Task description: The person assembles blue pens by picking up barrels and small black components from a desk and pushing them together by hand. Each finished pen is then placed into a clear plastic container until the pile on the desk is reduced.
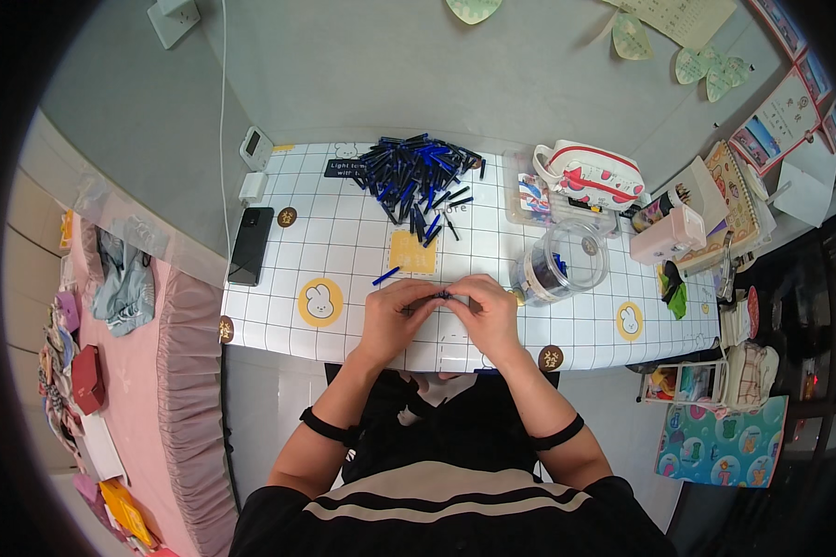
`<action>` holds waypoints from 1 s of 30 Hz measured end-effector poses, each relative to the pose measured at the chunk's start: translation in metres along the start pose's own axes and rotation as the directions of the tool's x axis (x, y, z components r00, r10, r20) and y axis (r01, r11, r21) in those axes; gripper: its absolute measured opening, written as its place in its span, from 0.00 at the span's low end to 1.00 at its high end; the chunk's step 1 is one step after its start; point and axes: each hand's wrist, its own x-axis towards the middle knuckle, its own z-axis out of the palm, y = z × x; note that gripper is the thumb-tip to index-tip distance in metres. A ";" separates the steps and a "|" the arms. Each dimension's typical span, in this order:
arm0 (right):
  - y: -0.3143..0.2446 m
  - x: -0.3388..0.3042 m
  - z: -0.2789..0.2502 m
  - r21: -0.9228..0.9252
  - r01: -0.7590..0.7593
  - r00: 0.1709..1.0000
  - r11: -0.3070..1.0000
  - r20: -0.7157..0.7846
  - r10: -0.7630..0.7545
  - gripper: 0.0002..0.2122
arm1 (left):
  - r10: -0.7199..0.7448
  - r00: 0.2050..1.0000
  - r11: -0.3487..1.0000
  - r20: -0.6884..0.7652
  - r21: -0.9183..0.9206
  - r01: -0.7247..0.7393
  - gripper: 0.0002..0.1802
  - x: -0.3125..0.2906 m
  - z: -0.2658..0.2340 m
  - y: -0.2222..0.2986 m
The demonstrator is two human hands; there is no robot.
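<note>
My left hand (395,313) and my right hand (484,316) meet over the near middle of the table, fingertips almost touching. Both are closed in a pinch around one small dark piece (446,295), mostly hidden by the fingers; it resembles the short tubes nearby. A single blue tube (386,276) lies just beyond my left hand. Farther back is a heap of slim blue and black tubes (413,172), like ink cartridges, with several strays on its near side. To the right of my right hand, a clear plastic jar (539,269) holds a few blue tubes.
A black phone (251,246) lies at the table's left side. Behind the jar are a clear box (527,206) and a white pouch with red trim (594,174). A pink container (667,236), a pencil holder and notebooks stand at the right. The wall (362,74) bounds the back.
</note>
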 end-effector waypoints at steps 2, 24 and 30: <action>-0.002 0.000 0.000 0.016 -0.027 1.000 1.000 0.014 0.027 0.08 | 0.004 1.000 1.000 0.000 -0.019 -0.004 0.08 0.000 0.000 -0.002; -0.029 0.018 -0.025 -0.012 0.079 0.997 0.997 -0.025 -0.079 0.07 | 0.197 0.961 0.973 0.194 0.081 -0.216 0.06 0.029 -0.020 0.040; -0.048 0.033 -0.055 -0.096 0.059 0.986 0.994 -0.153 -0.073 0.08 | 0.432 0.899 0.902 0.068 -0.016 -0.432 0.08 0.051 0.000 0.056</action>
